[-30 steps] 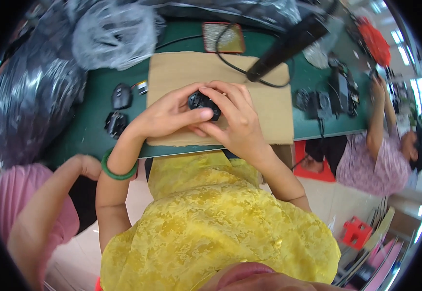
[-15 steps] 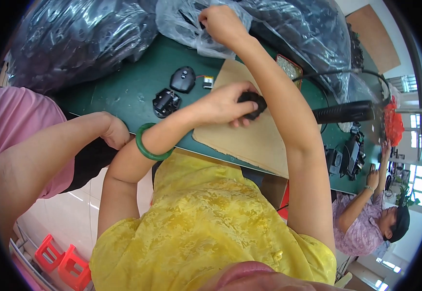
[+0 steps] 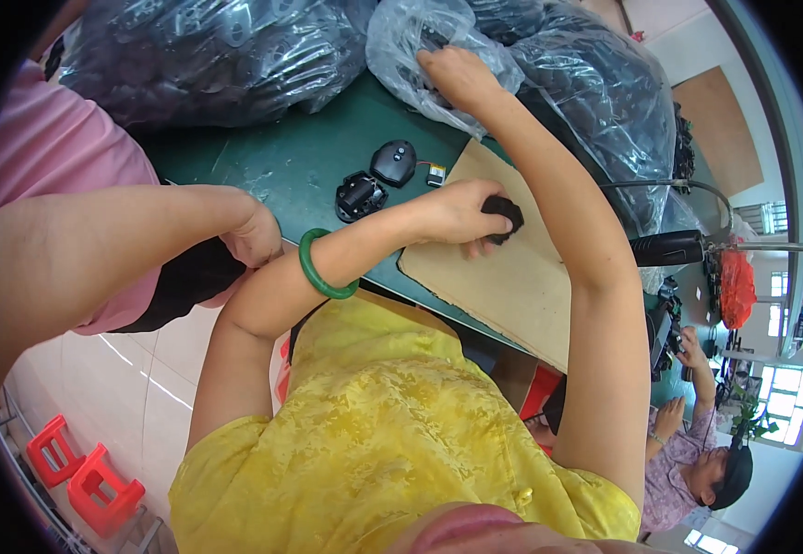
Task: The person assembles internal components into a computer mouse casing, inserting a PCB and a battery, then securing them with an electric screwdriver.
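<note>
My left hand is closed round a dark, rounded black plastic part, held just over a brown cardboard sheet. My right arm is stretched away from me, and my right hand is at the mouth of a clear plastic bag. Its fingers are curled, and whatever they grip is hidden. On the green table, left of the cardboard, lie a smooth black mouse shell and an open black mouse base. A small battery on a red wire lies beside the shell.
Large plastic bags full of black parts line the far side. A black cylindrical tool handle sits right of my right arm. A co-worker's arm is close at my left; another person sits far right. Red stools stand lower left.
The whole view has shifted, so table things appear further right and lower. My left hand keeps the black part over the cardboard; my right hand stays at the bag's mouth.
</note>
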